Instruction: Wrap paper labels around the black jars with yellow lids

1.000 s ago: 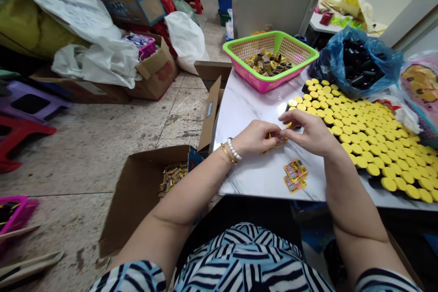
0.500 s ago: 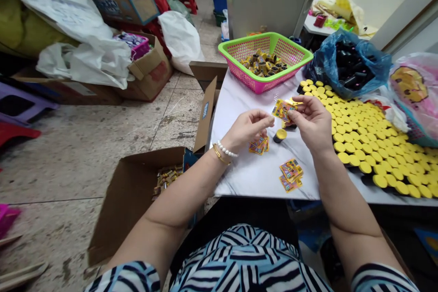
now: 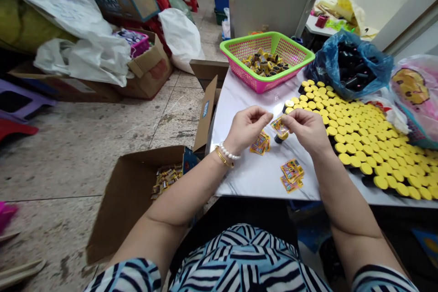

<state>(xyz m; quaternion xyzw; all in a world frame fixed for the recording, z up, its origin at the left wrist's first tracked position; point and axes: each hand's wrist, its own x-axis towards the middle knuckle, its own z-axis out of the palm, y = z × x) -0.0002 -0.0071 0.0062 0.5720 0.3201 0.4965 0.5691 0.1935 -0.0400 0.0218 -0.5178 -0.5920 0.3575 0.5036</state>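
Observation:
My right hand (image 3: 305, 128) pinches a small yellow printed sticker (image 3: 278, 125) just above a black jar with a yellow lid (image 3: 280, 136) standing on the white table (image 3: 246, 173). My left hand (image 3: 247, 127) is beside it, fingers pinched at the sticker's left edge. Two small piles of stickers lie on the table, one under my left hand (image 3: 260, 143) and one nearer me (image 3: 292, 174). Rows of yellow-lidded jars (image 3: 369, 137) fill the table to the right.
A green and pink basket (image 3: 267, 60) with labelled jars stands at the table's far end. A blue bag of black jars (image 3: 352, 66) lies beside it. An open cardboard box (image 3: 143, 187) with wrapped items sits on the floor at left. Boxes, bags and stools crowd the floor beyond.
My right hand has come down from its raised position, bringing the sticker closer to the jar. My left hand stayed beside it, pinched. A second ago both hands were low together on the table.

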